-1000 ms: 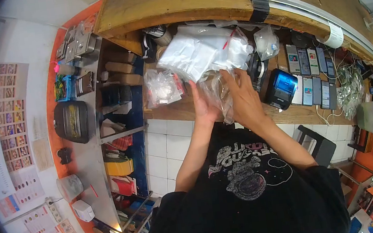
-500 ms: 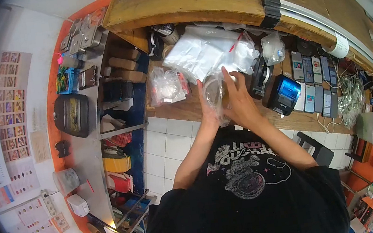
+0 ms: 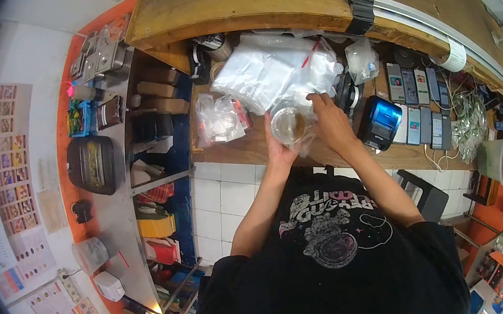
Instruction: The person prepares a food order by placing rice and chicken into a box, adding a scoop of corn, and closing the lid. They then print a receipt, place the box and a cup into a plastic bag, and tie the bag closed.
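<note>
My left hand (image 3: 280,147) is wrapped round the side of a clear round container (image 3: 288,125) with something brownish inside and clear plastic film about it. My right hand (image 3: 330,123) is on the right side of the container, its fingers bent at the clear plastic; what they pinch is too small to make out. Just beyond both hands lies a stack of clear plastic bags (image 3: 272,69). A smaller bag of clear plastic pieces (image 3: 220,118) rests to the left on the wooden counter (image 3: 244,150).
Right of my hands stand a card-terminal-like device with a blue screen (image 3: 383,121) and several phones (image 3: 409,87) with white cables. A wooden shelf (image 3: 245,1) overhangs the counter's back. At left is a metal worktop (image 3: 117,217) with a black container (image 3: 94,165).
The container has tipped so that its round top faces up towards me. My right hand has shifted right and its fingers have bent. The view has moved slightly.
</note>
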Demonstrator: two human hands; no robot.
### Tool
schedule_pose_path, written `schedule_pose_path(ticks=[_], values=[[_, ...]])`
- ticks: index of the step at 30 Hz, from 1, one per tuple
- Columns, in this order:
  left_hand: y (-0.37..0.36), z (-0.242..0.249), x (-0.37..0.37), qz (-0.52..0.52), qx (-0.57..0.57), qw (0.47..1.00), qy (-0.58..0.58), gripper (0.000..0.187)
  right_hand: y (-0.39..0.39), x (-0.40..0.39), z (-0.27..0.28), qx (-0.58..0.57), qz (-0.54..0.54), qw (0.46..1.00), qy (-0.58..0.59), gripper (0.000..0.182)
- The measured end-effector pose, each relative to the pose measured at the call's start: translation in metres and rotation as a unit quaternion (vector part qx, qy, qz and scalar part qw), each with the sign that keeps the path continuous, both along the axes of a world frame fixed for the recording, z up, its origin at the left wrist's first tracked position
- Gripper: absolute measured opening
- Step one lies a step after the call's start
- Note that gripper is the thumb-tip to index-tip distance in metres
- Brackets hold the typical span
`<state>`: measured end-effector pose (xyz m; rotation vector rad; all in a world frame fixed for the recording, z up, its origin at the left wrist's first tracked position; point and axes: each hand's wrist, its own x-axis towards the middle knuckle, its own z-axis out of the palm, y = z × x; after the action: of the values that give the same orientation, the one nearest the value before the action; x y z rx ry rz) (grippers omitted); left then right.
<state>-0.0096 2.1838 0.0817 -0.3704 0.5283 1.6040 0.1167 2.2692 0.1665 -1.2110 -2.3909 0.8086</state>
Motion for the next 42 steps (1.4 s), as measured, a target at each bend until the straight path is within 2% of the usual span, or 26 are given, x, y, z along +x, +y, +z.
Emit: schedule_pose_path(ticks=[3,5,6,10,12,13,15,16,19,21,22,23,24,25,26,27,31,32,33,34,35,36,37,39,40,42], values=[[0.0,0.014,0.005,0.003,0.034,0.998,-0.05,0.059,0.012,0.007,-0.018,-0.001,-0.009,0.999,0.048,0.02],[0.003,0.015,0.006,0.009,0.093,0.985,-0.143,0.056,0.012,0.011,-0.021,-0.016,-0.034,0.995,0.091,0.02],[0.007,0.007,0.005,0.037,0.026,0.991,-0.124,0.051,0.01,0.013,-0.02,-0.03,-0.06,0.989,0.135,0.02],[0.01,-0.024,0.008,0.033,0.037,0.988,-0.15,0.046,0.006,0.009,-0.003,-0.037,-0.071,0.99,0.112,0.02],[0.007,-0.041,0.008,-0.003,0.027,0.988,-0.15,0.044,0.001,-0.001,0.007,0.135,-0.031,0.984,0.109,0.015],[0.007,-0.041,0.009,-0.005,0.026,0.988,-0.151,0.044,0.003,0.003,-0.004,0.135,-0.034,0.984,0.108,0.015],[0.008,-0.042,0.011,-0.035,0.024,0.996,-0.082,0.044,0.012,0.014,-0.027,0.103,-0.016,0.992,0.069,0.016],[0.009,-0.045,0.011,-0.036,0.023,0.996,-0.082,0.044,0.014,0.019,-0.028,0.102,-0.016,0.992,0.068,0.016],[0.008,-0.084,0.012,-0.062,0.043,0.992,-0.099,0.042,0.014,0.031,-0.031,-0.029,-0.027,0.991,0.124,0.018],[0.0,-0.134,0.017,-0.115,0.026,0.989,0.088,0.041,0.011,0.041,-0.05,-0.214,-0.017,0.972,0.094,0.019],[0.0,-0.112,0.017,-0.117,0.026,0.989,0.088,0.041,0.008,0.042,-0.059,-0.214,-0.018,0.972,0.094,0.019],[-0.003,-0.088,0.015,-0.147,0.096,0.898,0.403,0.045,0.006,0.043,-0.068,-0.313,-0.044,0.939,0.134,0.023],[-0.005,-0.07,0.013,-0.161,0.154,0.706,0.672,0.048,0.002,0.04,-0.067,-0.41,-0.07,0.893,0.173,0.027],[-0.006,-0.085,0.013,-0.163,0.152,0.706,0.673,0.048,-0.001,0.039,-0.066,-0.412,-0.07,0.891,0.174,0.027],[-0.006,-0.109,0.014,-0.182,0.114,0.894,0.392,0.052,-0.003,0.039,-0.063,-0.414,-0.082,0.891,0.166,0.03],[-0.005,-0.11,0.013,-0.179,0.061,0.98,0.067,0.057,-0.005,0.038,-0.06,-0.416,-0.094,0.891,0.157,0.034],[-0.028,-0.089,-0.013,-0.28,-0.056,0.958,-0.006,0.057,-0.021,0.042,-0.065,-0.454,-0.09,0.857,0.226,0.041],[-0.033,-0.077,-0.008,-0.275,-0.131,0.917,0.258,0.048,-0.026,0.042,-0.061,-0.446,-0.092,0.856,0.245,0.044],[-0.037,-0.065,-0.006,-0.249,-0.197,0.805,0.501,0.039,-0.031,0.042,-0.058,-0.44,-0.094,0.853,0.263,0.049],[-0.039,-0.056,-0.011,-0.25,-0.2,0.804,0.502,0.039,-0.033,0.042,-0.056,-0.444,-0.093,0.851,0.264,0.049],[-0.04,-0.047,-0.019,-0.302,-0.158,0.647,0.682,0.029,-0.033,0.043,-0.054,-0.463,-0.086,0.844,0.258,0.049],[-0.04,-0.036,-0.023,-0.338,-0.107,0.452,0.818,0.02,-0.035,0.045,-0.05,-0.483,-0.08,0.835,0.251,0.051],[-0.037,-0.022,-0.023,-0.34,-0.109,0.451,0.818,0.02,-0.034,0.046,-0.043,-0.485,-0.079,0.834,0.252,0.051],[-0.025,0.005,-0.024,-0.186,-0.116,0.487,0.845,0.011,-0.027,0.048,-0.024,-0.35,-0.031,0.932,0.088,0.056],[-0.022,0.014,-0.026,-0.188,-0.114,0.485,0.846,0.011,-0.029,0.049,-0.019,-0.351,-0.034,0.931,0.09,0.056],[-0.019,0.03,-0.034,-0.201,-0.091,0.569,0.792,0.012,-0.033,0.05,-0.011,-0.216,-0.027,0.976,0.033,0.057]])
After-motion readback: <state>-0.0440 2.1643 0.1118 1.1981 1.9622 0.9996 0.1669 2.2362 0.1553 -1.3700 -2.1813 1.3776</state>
